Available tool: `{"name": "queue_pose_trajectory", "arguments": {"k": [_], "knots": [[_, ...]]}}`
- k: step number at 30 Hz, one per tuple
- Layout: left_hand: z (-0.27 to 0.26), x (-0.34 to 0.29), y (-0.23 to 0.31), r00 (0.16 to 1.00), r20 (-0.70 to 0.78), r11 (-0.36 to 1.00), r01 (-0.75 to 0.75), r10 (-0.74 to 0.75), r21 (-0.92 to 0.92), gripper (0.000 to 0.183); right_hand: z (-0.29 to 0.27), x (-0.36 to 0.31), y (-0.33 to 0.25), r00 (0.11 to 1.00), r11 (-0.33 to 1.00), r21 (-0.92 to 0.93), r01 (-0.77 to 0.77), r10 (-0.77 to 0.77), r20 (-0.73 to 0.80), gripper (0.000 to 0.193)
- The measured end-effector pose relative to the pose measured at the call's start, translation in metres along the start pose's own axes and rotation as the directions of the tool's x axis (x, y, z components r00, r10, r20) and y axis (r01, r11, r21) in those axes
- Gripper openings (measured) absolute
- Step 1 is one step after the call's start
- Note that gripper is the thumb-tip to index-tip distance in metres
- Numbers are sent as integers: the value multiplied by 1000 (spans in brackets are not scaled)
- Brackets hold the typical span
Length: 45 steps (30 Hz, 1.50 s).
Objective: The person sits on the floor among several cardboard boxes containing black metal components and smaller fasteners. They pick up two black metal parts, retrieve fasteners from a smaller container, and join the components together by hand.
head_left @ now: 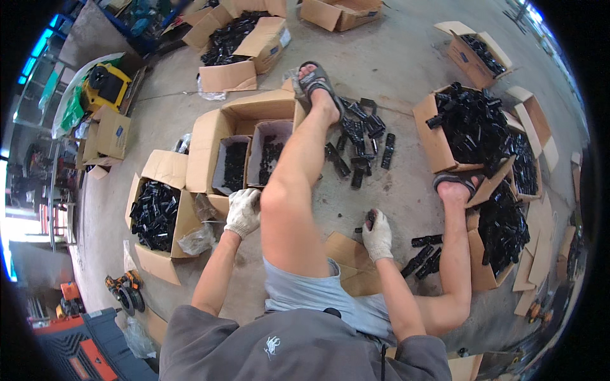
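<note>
My left hand (243,213), in a white knit glove, is beside my raised knee at the near rim of an open cardboard box (203,149). Its fingers are bent; whatever they hold is hidden. Inside that box stand two smaller bins, the left bin (222,152) and right bin (255,152), with small black parts in them. My right hand (377,236), gloved too, is closed around a small black part (370,219) above the floor between my legs. Several black cylindrical pieces (387,151) lie loose on the floor ahead of it.
Boxes heaped with black pieces stand left (154,216), far (235,41) and right (470,120). More black pieces (419,257) lie beside my right forearm. A flattened cardboard piece (349,254) is between my legs. Power drills (127,289) and a toolbox (89,346) sit at lower left.
</note>
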<state>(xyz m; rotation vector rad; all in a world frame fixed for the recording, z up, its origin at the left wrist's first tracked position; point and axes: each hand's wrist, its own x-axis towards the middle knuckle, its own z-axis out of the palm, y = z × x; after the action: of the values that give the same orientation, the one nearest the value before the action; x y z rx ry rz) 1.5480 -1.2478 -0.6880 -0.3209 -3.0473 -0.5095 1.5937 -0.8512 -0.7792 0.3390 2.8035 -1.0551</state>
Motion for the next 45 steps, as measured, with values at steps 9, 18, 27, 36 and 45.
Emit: {"name": "queue_pose_trajectory", "arguments": {"k": [9, 18, 27, 36, 45], "knots": [[11, -10, -14, 998, -58, 996, 1, -6, -93, 39, 6, -3, 10, 997, 998, -7, 66, -67, -28, 42], [-151, 14, 218, 963, -266, 755, -149, -35, -639, 43, -10, -14, 9, 988, 963, -239, 121, -95, 118, 33], [41, 46, 146, 884, -47, 806, 444, -465, 391, 56, -5, -18, 28, 982, 960, -253, 122, -79, 171, 33], [82, 40, 148, 987, -51, 981, -146, 154, 131, 34, -16, -7, 29, 981, 989, -134, 59, -33, 193, 38], [111, 36, 265, 992, -12, 985, -130, 129, -114, 29, -59, 7, 89, 887, 992, 83, -92, 120, -446, 33]]}}
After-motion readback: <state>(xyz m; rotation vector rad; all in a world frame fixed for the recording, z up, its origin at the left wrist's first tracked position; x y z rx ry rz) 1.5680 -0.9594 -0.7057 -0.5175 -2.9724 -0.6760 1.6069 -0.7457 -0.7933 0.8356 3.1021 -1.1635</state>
